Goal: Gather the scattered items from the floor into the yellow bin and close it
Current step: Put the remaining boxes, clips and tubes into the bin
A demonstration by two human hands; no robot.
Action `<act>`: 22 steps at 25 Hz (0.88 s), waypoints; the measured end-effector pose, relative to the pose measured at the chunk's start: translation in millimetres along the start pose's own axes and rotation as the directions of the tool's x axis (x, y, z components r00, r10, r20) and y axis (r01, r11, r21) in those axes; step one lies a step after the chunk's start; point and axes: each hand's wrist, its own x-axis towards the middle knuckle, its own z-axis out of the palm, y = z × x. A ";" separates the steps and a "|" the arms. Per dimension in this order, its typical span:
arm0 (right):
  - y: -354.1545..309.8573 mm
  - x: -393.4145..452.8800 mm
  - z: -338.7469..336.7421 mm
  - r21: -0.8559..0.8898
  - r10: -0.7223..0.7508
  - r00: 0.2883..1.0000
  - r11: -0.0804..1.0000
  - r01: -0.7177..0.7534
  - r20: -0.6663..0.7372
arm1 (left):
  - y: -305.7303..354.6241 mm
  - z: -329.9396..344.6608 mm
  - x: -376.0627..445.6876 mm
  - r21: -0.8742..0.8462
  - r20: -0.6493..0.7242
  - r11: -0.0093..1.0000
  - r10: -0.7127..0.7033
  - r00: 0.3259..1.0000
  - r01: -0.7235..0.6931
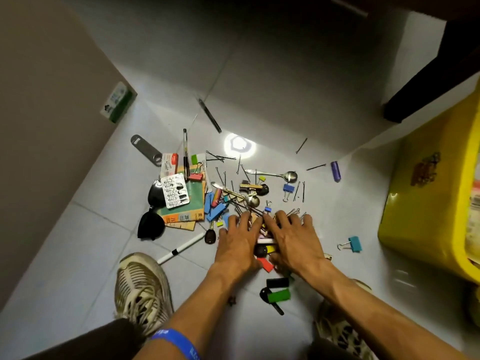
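Our left hand (pixel 237 239) and right hand (pixel 294 237) lie flat, fingers spread, holding nothing, on the light, slippery clips and hairpins (pixel 262 231) at lower centre; we'd scoop from underneath.

The floor (pixel 272 81) is laid with large pale grey tiles, glossy, with thin grout lines running diagonally across it. A bright round glare (pixel 239 146) from an overhead lamp lies on the tiles at mid-distance. Along the left side rises a plain beige wall (pixel 44 126), meeting the floor in a slanting line; a green and white carton (pixel 118 103) stands against its foot. At the far right, dark wooden furniture (pixel 426 81) reaches down to the floor, with a white panel (pixel 413 55) beside it. The far part of the room is dim.
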 end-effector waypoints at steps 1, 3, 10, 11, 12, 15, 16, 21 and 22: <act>0.8 -0.2 -1.8 0.018 0.001 1.000 1.000 -0.001 -0.027 | 1.4 -1.2 0.3 -0.026 -0.031 0.999 0.018 0.999 -0.019; 1.6 -1.1 -2.9 0.045 -0.010 0.999 0.999 0.012 -0.043 | 3.2 -2.4 0.2 -0.102 -0.041 0.995 0.009 0.999 -0.013; 31.1 -4.0 1.1 0.597 -0.012 0.996 0.801 -0.041 0.085 | 3.7 -13.9 10.2 -0.387 -0.032 0.919 -0.089 0.996 0.069; 36.2 -3.3 0.7 0.713 -0.003 0.995 0.698 -0.069 0.099 | 1.7 -17.3 12.2 -0.474 -0.019 0.876 -0.116 0.993 0.093; 39.4 -3.3 -0.1 0.811 -0.001 0.994 0.578 -0.092 0.113 | -0.2 -22.1 14.5 -0.569 0.002 0.814 -0.137 0.991 0.114; 41.0 -10.2 -6.7 0.962 0.010 0.995 0.256 -0.100 0.101 | 1.3 -42.4 17.5 -0.767 0.007 0.635 -0.139 0.990 0.094; 42.2 -13.8 -10.9 0.981 0.034 0.996 0.173 -0.086 0.081 | 3.6 -50.0 16.4 -0.817 0.003 0.571 -0.136 0.991 0.080; 69.5 -43.6 -52.2 0.978 0.171 0.985 -0.210 0.006 0.030 | 26.0 -81.9 -2.3 -0.949 -0.033 0.310 -0.278 0.960 0.058; 75.4 -53.4 -62.5 0.954 0.193 0.981 -0.299 0.027 0.033 | 34.8 -87.7 -8.6 -0.964 -0.024 0.260 -0.302 0.953 0.058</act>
